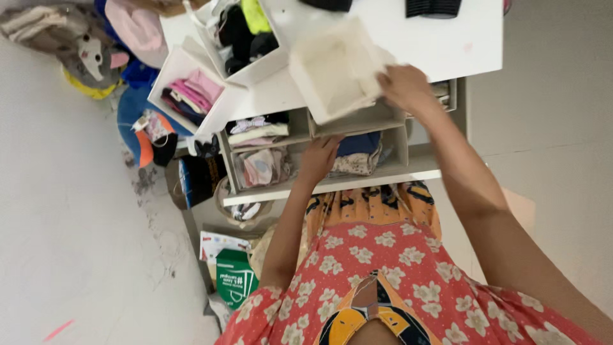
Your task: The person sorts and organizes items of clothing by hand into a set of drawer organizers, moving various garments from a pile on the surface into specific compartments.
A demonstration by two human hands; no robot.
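Observation:
My right hand (405,86) grips the rim of an empty white fabric box (335,70) that sits tilted on the white table top (440,41). My left hand (317,158) reaches down into a white shelf unit (332,185) below the table edge, touching folded dark blue and patterned clothes (357,153) in one compartment. The left fingers are partly hidden among the clothes, so I cannot tell whether they hold anything.
Two more white boxes stand at the table's left: one (185,89) with pink and dark clothes, one (246,32) with black and yellow items. Folded clothes fill the shelf's left compartments (258,150). Soft toys (83,48), bags and a green packet (233,278) lie on the floor.

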